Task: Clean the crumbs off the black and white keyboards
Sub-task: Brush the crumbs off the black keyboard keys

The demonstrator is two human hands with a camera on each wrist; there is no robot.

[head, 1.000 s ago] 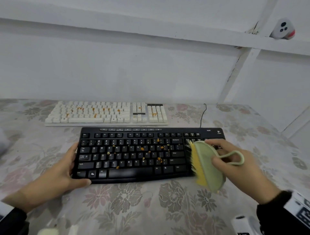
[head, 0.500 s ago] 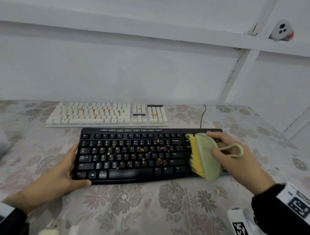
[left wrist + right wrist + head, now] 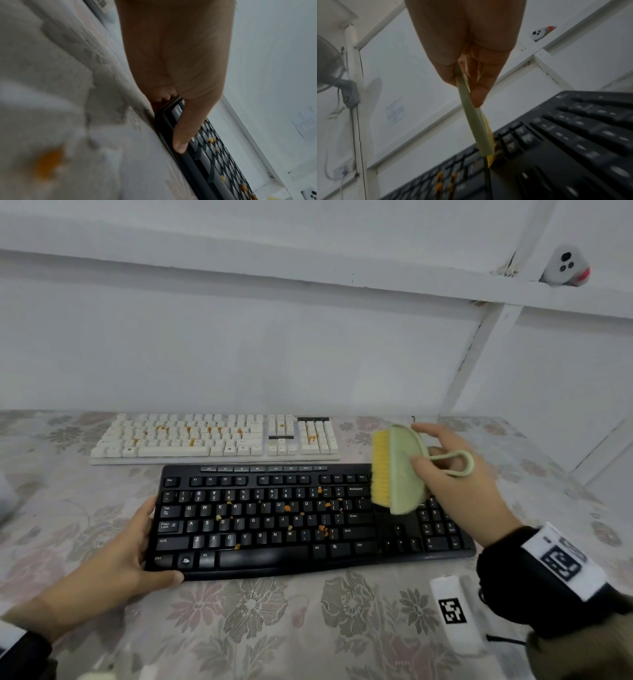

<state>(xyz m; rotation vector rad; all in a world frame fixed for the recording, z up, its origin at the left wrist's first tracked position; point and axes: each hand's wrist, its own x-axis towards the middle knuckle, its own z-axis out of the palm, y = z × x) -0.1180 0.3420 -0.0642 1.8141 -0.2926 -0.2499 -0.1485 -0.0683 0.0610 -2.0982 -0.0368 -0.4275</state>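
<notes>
Head view: the black keyboard (image 3: 308, 518) lies just in front of the white keyboard (image 3: 215, 438), both with orange crumbs (image 3: 287, 508). The left hand (image 3: 113, 559) grips its left end. The right hand (image 3: 459, 474) pinches a brush (image 3: 397, 470) over its right part.

Left wrist view: thumb on the black keyboard's (image 3: 214, 159) front edge, fingers curled behind.

Right wrist view: fingers (image 3: 479, 86) pinch the brush (image 3: 474, 119), bristles touching keys.

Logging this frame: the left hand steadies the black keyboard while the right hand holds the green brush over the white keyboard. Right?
Not quite. In the head view, the green brush in the right hand is over the black keyboard, not the white keyboard. The left hand does steady it.
</notes>
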